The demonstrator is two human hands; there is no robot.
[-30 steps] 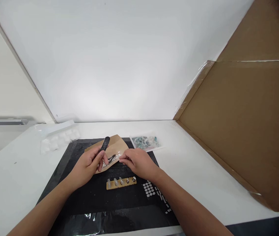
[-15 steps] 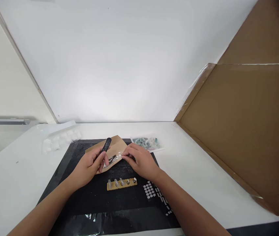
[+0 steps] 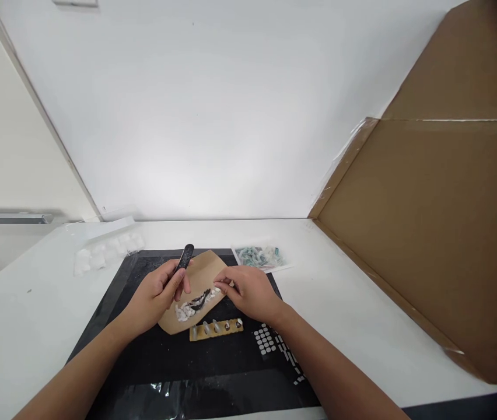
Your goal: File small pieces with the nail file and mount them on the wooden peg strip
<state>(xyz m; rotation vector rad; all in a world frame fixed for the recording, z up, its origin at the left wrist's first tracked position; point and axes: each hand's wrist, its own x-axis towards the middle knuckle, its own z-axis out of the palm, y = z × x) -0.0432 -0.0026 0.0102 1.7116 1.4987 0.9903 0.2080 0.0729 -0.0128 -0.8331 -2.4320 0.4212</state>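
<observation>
My left hand (image 3: 152,296) is closed around a black nail file (image 3: 186,255), which points up and away. Under and beside its fingers lies a brown paper sheet (image 3: 209,263) with several small white pieces (image 3: 184,312) and a crumpled dark strip (image 3: 199,301) on it. At the sheet's right edge, my right hand (image 3: 252,293) has thumb and forefinger pinched together near some white pieces; whatever is between them is too small to make out. A yellow strip (image 3: 216,332) with clear nail tips and metallic studs stands just below the sheet.
A black mat (image 3: 156,373) covers the middle of the white table. White sticker dots (image 3: 265,339) lie right of the strip. Behind is a bag of greenish pieces (image 3: 258,255); a clear package of white pads (image 3: 108,252) is at left. Cardboard (image 3: 441,233) walls the right side.
The brown sheet has shifted down toward me, its lower corner now beside the yellow strip, and more of the white pieces show. Both hands have moved only slightly.
</observation>
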